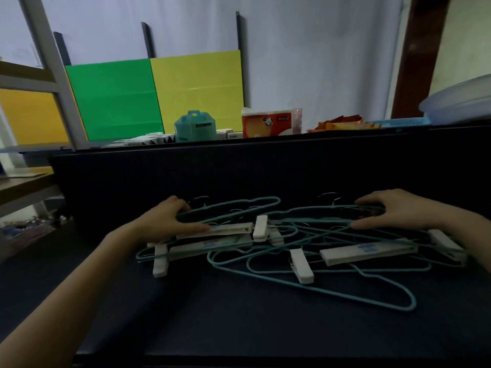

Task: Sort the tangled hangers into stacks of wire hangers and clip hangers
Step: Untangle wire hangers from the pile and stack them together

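A tangle of teal wire hangers [313, 289] and white clip hangers [368, 251] lies across the middle of the dark table [239, 328]. My left hand [170, 219] rests on the left end of the pile, fingers curled around a teal wire with the thumb pressed on a white clip hanger bar [228, 228]. My right hand [393, 211] is at the right end, fingers closed over teal wires. Several metal hooks stick out behind the pile. The wires and clip bars overlap each other.
A dark raised panel [239, 166] stands right behind the pile. On the ledge above it sit a teal container [195, 126], a red tissue pack [271, 123], orange packets [342, 124] and a blue tray with a basin [457, 102]. A shelf frame [50, 75] stands at left.
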`<state>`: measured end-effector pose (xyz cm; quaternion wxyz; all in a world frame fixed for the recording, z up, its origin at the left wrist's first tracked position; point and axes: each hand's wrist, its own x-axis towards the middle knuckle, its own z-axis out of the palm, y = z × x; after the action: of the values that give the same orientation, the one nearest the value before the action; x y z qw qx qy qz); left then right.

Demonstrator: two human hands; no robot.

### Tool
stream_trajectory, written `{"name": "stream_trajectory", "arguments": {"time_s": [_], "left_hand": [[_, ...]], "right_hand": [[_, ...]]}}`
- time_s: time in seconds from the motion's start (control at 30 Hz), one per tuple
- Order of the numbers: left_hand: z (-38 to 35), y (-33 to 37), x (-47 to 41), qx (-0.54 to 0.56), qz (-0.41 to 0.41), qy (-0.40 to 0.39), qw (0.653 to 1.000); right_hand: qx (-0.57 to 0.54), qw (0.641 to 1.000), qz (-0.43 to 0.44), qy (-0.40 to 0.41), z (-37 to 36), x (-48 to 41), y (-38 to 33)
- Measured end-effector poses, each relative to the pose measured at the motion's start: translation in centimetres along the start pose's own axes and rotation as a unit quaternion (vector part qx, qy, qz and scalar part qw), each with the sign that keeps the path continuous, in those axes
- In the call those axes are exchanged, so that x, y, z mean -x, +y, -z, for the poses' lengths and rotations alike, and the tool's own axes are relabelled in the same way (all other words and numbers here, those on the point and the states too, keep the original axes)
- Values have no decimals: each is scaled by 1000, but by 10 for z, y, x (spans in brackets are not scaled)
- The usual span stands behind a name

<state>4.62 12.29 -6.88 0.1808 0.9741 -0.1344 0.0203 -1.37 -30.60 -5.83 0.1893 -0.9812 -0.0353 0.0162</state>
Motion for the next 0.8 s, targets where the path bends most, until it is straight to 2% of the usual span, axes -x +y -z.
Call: {"name": "stream_trajectory", "arguments": {"time_s": [0.2, 0.37, 0.8], "left_hand": [[13, 27, -10, 12, -90, 65, 994], [4, 79, -18, 22, -160, 80, 984], [-65, 257, -18, -19, -275, 60, 959]], "right_hand": [[-3, 995, -20, 96, 12, 33, 18], [35, 987, -27, 157, 29, 72, 41], [94, 962, -162, 199, 87, 203, 150]]}}
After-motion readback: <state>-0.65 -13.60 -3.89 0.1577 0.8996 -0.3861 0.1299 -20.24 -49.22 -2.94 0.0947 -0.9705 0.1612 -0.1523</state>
